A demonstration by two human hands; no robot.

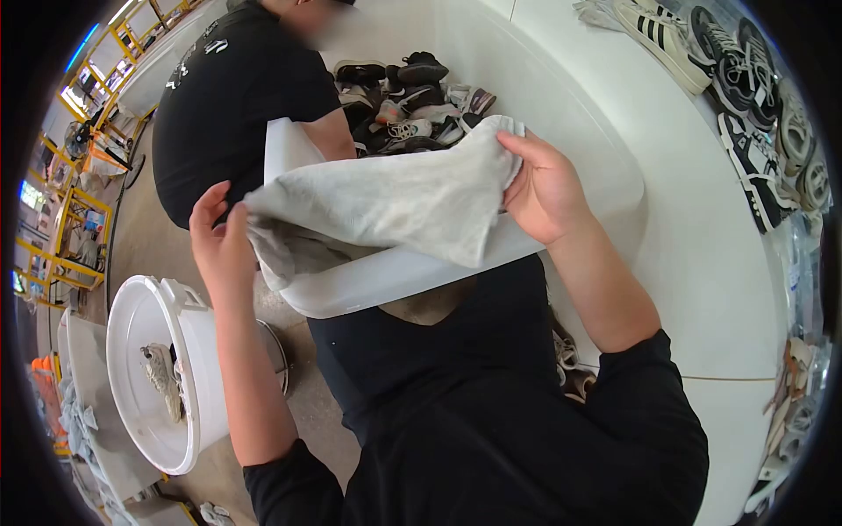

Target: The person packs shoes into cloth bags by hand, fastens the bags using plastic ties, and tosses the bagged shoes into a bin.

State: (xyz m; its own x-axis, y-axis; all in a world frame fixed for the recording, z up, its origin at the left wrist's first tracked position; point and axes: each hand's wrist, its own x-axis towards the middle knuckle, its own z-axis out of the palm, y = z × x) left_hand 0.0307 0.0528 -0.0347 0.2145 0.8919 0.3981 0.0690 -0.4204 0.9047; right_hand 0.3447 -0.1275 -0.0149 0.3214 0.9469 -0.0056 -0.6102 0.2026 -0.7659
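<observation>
A grey-white cloth (395,197) with darker smudges is stretched between my two hands in front of my lap. My right hand (545,188) pinches its upper right corner between thumb and fingers. At the cloth's left edge, my left hand (225,250) has its fingers curled and appears to grip the fabric. The cloth sags between the hands and hides much of a white plastic piece with a raised rim (386,285), which lies across my thighs.
A person in black (237,105) bends beside me, one arm toward a pile of shoes (412,105) in a large white basin (605,158). A white bucket (206,386) containing a shoe (162,381) stands left. Sneakers (750,167) line the right ledge.
</observation>
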